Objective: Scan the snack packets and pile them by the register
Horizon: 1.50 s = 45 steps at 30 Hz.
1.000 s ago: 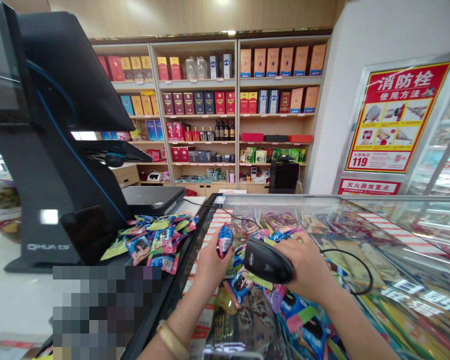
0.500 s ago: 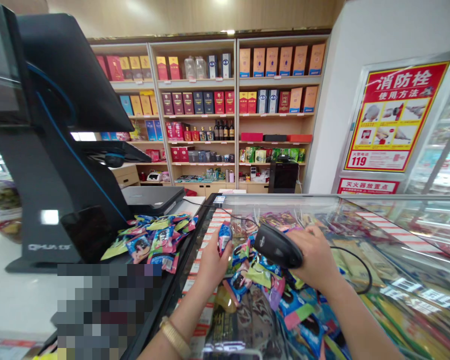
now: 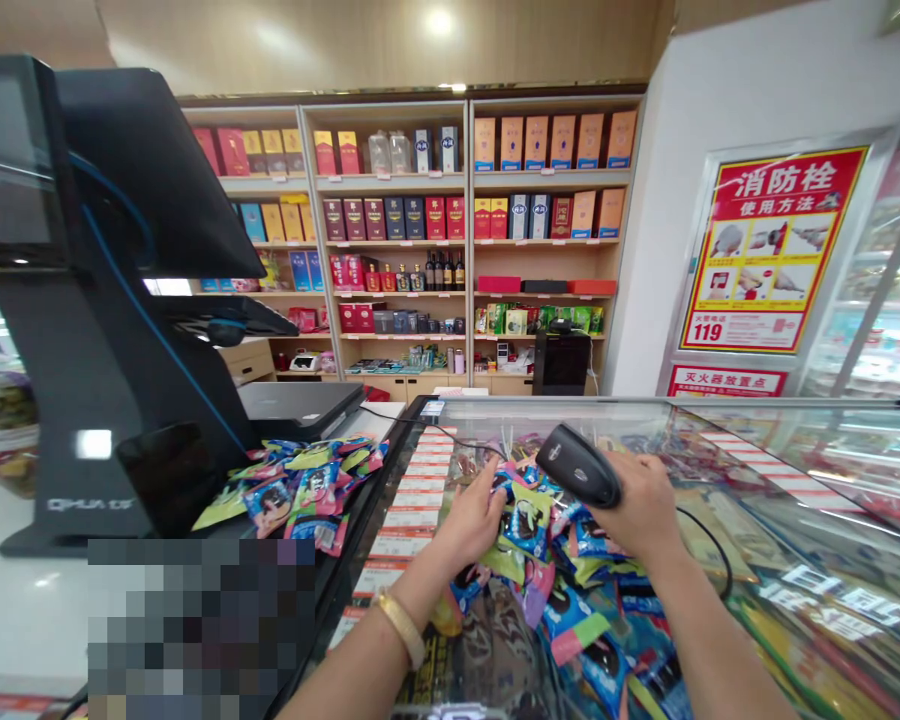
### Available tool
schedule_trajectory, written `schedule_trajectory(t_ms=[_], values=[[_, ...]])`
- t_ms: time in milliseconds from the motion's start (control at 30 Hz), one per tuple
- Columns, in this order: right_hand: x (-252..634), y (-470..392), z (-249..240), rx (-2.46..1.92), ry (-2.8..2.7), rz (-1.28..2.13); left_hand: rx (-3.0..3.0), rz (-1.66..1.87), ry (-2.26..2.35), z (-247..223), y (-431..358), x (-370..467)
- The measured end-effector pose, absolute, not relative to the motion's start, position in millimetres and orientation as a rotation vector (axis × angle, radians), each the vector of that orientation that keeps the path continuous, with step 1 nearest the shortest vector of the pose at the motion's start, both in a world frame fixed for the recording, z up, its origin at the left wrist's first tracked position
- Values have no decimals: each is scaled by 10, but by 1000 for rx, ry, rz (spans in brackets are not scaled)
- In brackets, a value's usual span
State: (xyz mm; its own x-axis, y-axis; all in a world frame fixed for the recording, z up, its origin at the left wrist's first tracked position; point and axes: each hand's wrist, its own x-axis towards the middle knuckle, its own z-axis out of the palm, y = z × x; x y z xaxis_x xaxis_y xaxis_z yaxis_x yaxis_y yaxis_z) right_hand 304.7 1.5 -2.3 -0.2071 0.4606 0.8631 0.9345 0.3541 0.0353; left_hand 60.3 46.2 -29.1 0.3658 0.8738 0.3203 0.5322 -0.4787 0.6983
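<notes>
While the right hand point(image 3: 639, 502) clasps a scanner point(image 3: 577, 466), the left hand point(image 3: 472, 518), half-spread, touches packets point(image 3: 529, 522).

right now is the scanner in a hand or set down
In hand: the right hand grips the black scanner over the colourful packets.

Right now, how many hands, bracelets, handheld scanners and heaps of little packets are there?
Left hand and right hand: 2
Gold bracelet: 1
Handheld scanner: 1
Left heap and right heap of packets: 2
Total: 6
Single packets overlap too much to count.
</notes>
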Motion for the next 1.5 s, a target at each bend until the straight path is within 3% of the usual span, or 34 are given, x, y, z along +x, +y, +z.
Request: schedule_trajectory(t_ms=[200,333,600,933,1167,1400,1500], values=[[3048,29,-46,-1205,-1819,-788,2324,1109,1249,-240,352,376],[3019,29,-37,-1198,-1823,-793,2458,1124,1507,-126,229,-114],[2845,-46,0,-1198,-1862,-725,2344,190,2400,127,-129,-1041],[2762,-94,25,-1139,-1901,-698,2413,56,2474,92,-99,-1059],[2725,-122,69,-1152,-1900,-678,2388,307,2437,90,-50,-985],[2710,-138,75,-1139,-1904,-647,1911,1291,1827,26,62,-572],[2727,-122,62,-1132,-1911,-657,1382,1473,1378,63,148,-278]])
